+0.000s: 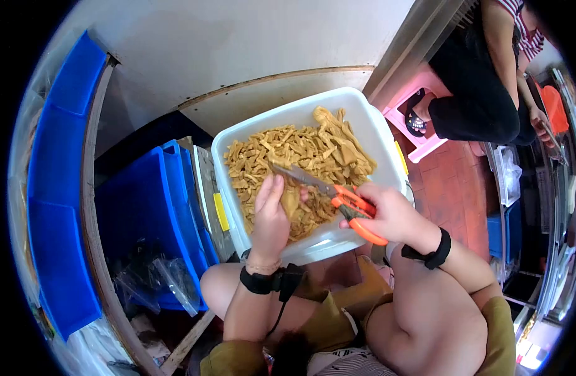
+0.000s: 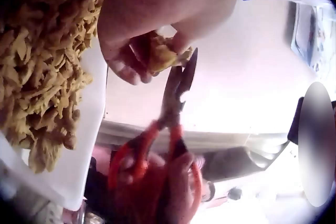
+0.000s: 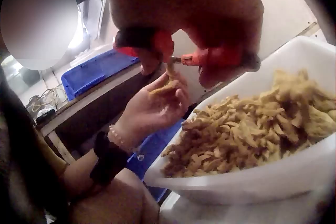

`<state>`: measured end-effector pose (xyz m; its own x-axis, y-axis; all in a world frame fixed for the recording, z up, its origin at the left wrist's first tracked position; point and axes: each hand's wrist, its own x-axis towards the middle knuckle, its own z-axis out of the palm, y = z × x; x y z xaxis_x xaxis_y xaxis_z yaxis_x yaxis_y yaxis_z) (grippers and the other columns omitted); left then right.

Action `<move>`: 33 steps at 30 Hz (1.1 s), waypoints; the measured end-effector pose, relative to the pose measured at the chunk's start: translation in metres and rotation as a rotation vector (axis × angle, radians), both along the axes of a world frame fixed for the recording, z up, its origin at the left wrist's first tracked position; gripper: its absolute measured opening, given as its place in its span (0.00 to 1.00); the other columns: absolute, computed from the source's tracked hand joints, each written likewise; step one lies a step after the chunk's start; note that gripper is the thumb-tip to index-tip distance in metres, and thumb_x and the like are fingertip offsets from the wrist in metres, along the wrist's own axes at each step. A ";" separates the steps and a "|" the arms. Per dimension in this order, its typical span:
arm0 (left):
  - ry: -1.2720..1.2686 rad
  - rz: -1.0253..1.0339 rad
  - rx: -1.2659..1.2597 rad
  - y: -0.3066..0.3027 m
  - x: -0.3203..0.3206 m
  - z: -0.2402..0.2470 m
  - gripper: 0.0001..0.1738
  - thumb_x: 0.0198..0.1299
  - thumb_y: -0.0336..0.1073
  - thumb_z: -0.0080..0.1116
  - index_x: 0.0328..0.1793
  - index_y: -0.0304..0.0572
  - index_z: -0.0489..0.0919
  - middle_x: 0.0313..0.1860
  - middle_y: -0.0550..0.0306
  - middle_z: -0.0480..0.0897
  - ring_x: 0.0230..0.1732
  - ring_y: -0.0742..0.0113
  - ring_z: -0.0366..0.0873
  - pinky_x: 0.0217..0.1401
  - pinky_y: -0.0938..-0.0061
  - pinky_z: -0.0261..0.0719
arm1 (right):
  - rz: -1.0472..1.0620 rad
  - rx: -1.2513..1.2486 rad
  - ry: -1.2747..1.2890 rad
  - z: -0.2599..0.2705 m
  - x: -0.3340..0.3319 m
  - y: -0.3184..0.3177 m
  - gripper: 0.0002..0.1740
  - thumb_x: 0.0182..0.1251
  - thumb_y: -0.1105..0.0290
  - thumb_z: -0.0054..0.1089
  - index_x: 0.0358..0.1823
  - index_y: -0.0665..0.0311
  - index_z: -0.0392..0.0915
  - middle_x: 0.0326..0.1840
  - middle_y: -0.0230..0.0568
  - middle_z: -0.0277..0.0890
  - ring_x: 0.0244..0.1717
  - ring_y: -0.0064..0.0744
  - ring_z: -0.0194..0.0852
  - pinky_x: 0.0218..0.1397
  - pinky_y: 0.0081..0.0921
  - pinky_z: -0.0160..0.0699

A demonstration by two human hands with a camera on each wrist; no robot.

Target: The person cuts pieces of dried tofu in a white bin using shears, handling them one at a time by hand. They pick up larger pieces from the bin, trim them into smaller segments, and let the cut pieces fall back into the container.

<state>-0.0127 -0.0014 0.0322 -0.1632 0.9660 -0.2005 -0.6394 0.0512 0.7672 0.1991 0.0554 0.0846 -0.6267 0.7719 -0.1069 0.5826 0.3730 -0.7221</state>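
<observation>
My left hand (image 1: 270, 222) holds a soft yellow-brown piece of food (image 2: 163, 58) between thumb and fingers, over the near part of a white plastic tub (image 1: 363, 105). Orange-handled scissors (image 1: 363, 233) are gripped in my right hand (image 1: 397, 216), its fingers through the handle loops. In the left wrist view the blades stand slightly apart, with their tips at the edge of the held piece. Cut strips (image 1: 250, 161) of the same food fill the tub. Larger uncut pieces (image 1: 345, 149) lie at its back right corner. What the food is, I cannot tell.
To the left stand blue plastic bins (image 1: 137, 213) with clear plastic bags (image 1: 175, 282) by them, and a long blue tray (image 1: 62, 188). A white wall (image 1: 238, 44) rises behind the tub. On the right are a pink stool (image 1: 404, 119) and a seated person (image 1: 476, 100).
</observation>
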 end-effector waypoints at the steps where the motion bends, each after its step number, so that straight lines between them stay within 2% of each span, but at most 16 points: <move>1: 0.001 -0.005 -0.007 0.000 0.000 0.000 0.14 0.72 0.38 0.44 0.56 0.37 0.71 0.45 0.57 0.78 0.46 0.70 0.75 0.50 0.74 0.72 | -0.005 -0.007 0.001 0.003 0.000 0.001 0.30 0.49 0.47 0.72 0.20 0.67 0.67 0.20 0.48 0.66 0.25 0.50 0.70 0.30 0.38 0.68; 4: 0.132 0.085 0.006 0.003 0.001 -0.001 0.14 0.72 0.40 0.45 0.53 0.39 0.73 0.41 0.59 0.78 0.38 0.74 0.74 0.44 0.78 0.72 | -0.010 0.006 -0.099 0.008 0.002 0.003 0.31 0.47 0.44 0.72 0.21 0.67 0.69 0.22 0.48 0.67 0.26 0.50 0.71 0.31 0.38 0.70; 8: 0.255 0.059 -0.002 0.003 -0.003 0.006 0.13 0.71 0.38 0.48 0.54 0.39 0.73 0.41 0.60 0.79 0.37 0.75 0.74 0.43 0.79 0.72 | -0.003 0.007 -0.086 0.003 0.002 0.002 0.32 0.47 0.42 0.72 0.21 0.66 0.69 0.23 0.48 0.68 0.28 0.50 0.72 0.32 0.38 0.70; 11: 0.228 0.032 0.040 0.001 -0.002 0.006 0.11 0.69 0.34 0.53 0.53 0.38 0.74 0.44 0.62 0.79 0.41 0.78 0.74 0.46 0.81 0.72 | 0.009 -0.035 -0.068 -0.002 0.001 0.001 0.33 0.48 0.41 0.71 0.24 0.67 0.70 0.25 0.49 0.69 0.30 0.51 0.72 0.34 0.38 0.71; 16: 0.322 -0.038 0.016 0.001 0.002 0.008 0.14 0.66 0.30 0.54 0.57 0.34 0.74 0.51 0.58 0.80 0.53 0.73 0.74 0.60 0.78 0.68 | 0.028 -0.054 -0.034 -0.008 0.001 -0.002 0.35 0.50 0.40 0.69 0.28 0.69 0.71 0.28 0.51 0.71 0.34 0.51 0.73 0.39 0.38 0.72; 20: 0.384 -0.126 -0.043 0.001 -0.002 -0.003 0.16 0.65 0.29 0.55 0.58 0.31 0.74 0.52 0.57 0.80 0.55 0.72 0.74 0.61 0.76 0.67 | 0.030 -0.016 -0.010 -0.012 0.001 -0.002 0.35 0.50 0.39 0.68 0.29 0.70 0.71 0.29 0.52 0.71 0.35 0.51 0.74 0.40 0.38 0.72; 22: 0.421 -0.129 0.041 0.002 -0.002 -0.003 0.16 0.65 0.29 0.55 0.57 0.30 0.74 0.53 0.56 0.80 0.55 0.73 0.74 0.61 0.77 0.67 | 0.049 -0.065 -0.058 -0.007 0.000 0.000 0.35 0.50 0.39 0.69 0.29 0.71 0.72 0.28 0.53 0.73 0.33 0.51 0.75 0.38 0.38 0.73; 26: 0.438 -0.127 0.043 0.004 -0.005 -0.010 0.17 0.65 0.30 0.56 0.58 0.30 0.74 0.54 0.56 0.79 0.56 0.72 0.74 0.62 0.76 0.67 | 0.059 -0.128 -0.092 -0.005 0.001 0.002 0.35 0.49 0.39 0.69 0.26 0.71 0.73 0.24 0.54 0.73 0.29 0.50 0.76 0.35 0.38 0.73; 28: 0.420 -0.099 0.042 0.004 -0.006 -0.008 0.17 0.67 0.33 0.56 0.58 0.31 0.75 0.53 0.57 0.80 0.53 0.73 0.75 0.60 0.77 0.69 | 0.057 -0.079 -0.102 -0.004 0.001 0.002 0.33 0.49 0.41 0.70 0.22 0.69 0.73 0.18 0.51 0.72 0.23 0.48 0.75 0.30 0.36 0.73; 31: 0.305 -0.002 -0.037 0.006 -0.012 -0.006 0.17 0.67 0.34 0.56 0.59 0.32 0.75 0.51 0.57 0.81 0.50 0.75 0.76 0.56 0.79 0.71 | 0.026 -0.144 -0.070 -0.003 0.002 0.001 0.30 0.49 0.45 0.72 0.20 0.68 0.73 0.15 0.49 0.70 0.19 0.46 0.74 0.27 0.35 0.72; 33: 0.316 0.009 -0.019 0.007 -0.017 -0.007 0.17 0.68 0.34 0.55 0.58 0.33 0.75 0.49 0.58 0.82 0.48 0.77 0.77 0.53 0.80 0.73 | 0.031 -0.114 -0.037 -0.004 0.001 0.000 0.30 0.49 0.46 0.72 0.19 0.68 0.72 0.14 0.48 0.70 0.18 0.45 0.74 0.26 0.34 0.72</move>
